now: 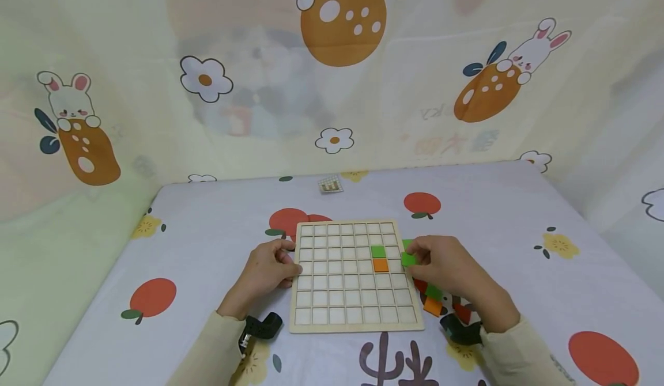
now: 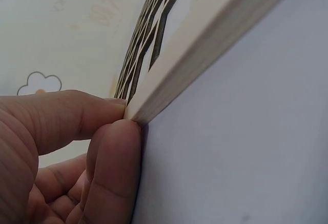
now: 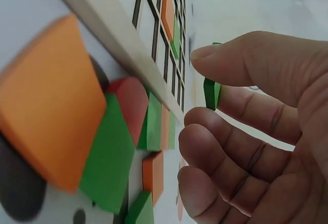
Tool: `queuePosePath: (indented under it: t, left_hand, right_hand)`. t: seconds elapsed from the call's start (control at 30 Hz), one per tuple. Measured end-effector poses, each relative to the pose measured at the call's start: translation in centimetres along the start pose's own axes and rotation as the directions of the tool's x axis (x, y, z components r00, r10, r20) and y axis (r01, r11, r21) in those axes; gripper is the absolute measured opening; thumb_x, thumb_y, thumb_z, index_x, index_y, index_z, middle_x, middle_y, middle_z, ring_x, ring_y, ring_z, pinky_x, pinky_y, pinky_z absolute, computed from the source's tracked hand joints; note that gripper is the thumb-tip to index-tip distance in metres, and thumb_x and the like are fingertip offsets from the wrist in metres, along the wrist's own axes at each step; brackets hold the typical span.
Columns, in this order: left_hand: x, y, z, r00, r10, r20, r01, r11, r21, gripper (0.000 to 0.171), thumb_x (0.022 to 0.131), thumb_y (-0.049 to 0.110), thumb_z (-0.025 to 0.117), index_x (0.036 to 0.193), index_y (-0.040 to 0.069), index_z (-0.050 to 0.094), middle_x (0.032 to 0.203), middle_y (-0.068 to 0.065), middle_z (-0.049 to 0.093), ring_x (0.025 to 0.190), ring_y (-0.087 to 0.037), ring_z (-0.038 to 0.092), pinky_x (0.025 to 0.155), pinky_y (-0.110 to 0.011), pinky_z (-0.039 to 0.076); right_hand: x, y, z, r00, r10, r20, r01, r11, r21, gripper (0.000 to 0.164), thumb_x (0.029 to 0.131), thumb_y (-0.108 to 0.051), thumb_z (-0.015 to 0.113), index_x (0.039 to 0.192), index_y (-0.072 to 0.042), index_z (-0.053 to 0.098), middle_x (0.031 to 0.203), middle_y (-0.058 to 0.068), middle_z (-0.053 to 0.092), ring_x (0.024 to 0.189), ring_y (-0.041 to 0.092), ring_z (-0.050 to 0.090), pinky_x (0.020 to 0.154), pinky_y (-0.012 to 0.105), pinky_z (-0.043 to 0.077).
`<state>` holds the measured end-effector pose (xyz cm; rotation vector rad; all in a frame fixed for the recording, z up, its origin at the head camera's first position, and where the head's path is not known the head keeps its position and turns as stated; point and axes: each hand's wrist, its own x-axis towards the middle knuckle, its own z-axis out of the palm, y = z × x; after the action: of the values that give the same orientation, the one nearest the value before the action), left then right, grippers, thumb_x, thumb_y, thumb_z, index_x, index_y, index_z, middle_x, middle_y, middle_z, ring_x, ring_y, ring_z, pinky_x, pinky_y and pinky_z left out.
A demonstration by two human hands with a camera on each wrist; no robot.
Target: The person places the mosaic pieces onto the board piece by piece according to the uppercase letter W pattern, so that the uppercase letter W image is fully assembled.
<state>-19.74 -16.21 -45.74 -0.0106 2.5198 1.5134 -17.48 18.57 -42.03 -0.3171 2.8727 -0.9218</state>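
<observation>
A square wooden grid board [image 1: 358,327] lies flat, with a green tile [image 1: 378,252] and an orange tile [image 1: 381,265] in neighbouring cells of one column. At its left edge, my left hand [image 1: 264,265] pinches the wooden rim [image 2: 177,67] between thumb and finger. My right hand [image 1: 446,265] holds another green tile [image 3: 210,95] between thumb and forefinger, raised by the board's right edge. In the right wrist view the other fingers are loosely curled. Below that hand lie loose tiles, among them an orange one [image 3: 51,106], a green one [image 3: 107,157] and a red one [image 3: 130,103].
The loose tiles spread along the board's right side, partly hidden by my right hand in the head view. Toward the table's back edge is a small gridded card [image 1: 330,185]. A printed cloth covers the table [image 1: 218,219], and a patterned curtain [image 1: 259,161] hangs behind.
</observation>
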Motion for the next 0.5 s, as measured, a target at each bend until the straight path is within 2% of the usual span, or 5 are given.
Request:
queuePosePath:
  t: [0.4, 0.5]
  left_hand:
    - [0.1, 0.0, 0.0, 1.000, -0.007, -0.003, 0.007, 1.000, 0.003, 0.048, 0.086, 0.003, 0.082, 0.131, 0.001, 0.064, 0.083, -0.008, 0.063, 0.061, -0.015, 0.061, 0.057, -0.025, 0.056]
    - [0.1, 0.0, 0.0, 1.000, -0.005, 0.001, 0.005, 1.000, 0.004, 0.048, 0.087, 0.003, 0.082, 0.131, 0.001, 0.064, 0.083, -0.008, 0.063, 0.061, -0.015, 0.061, 0.058, -0.025, 0.056]
  right_hand:
    - [0.5, -1.3, 1.3, 0.996, -0.067, 0.062, 0.064, 0.997, 0.050, 0.023, 0.082, -0.008, 0.082, 0.104, -0.005, 0.076, 0.080, -0.002, 0.062, 0.077, 0.015, 0.055, 0.065, 0.027, 0.049]
    - [0.5, -1.6, 1.7, 0.995, -0.062, 0.080, 0.056, 0.996, 0.072, 0.024, 0.082, -0.008, 0.084, 0.104, -0.005, 0.077, 0.079, -0.002, 0.061, 0.076, 0.015, 0.055, 0.062, 0.026, 0.049]
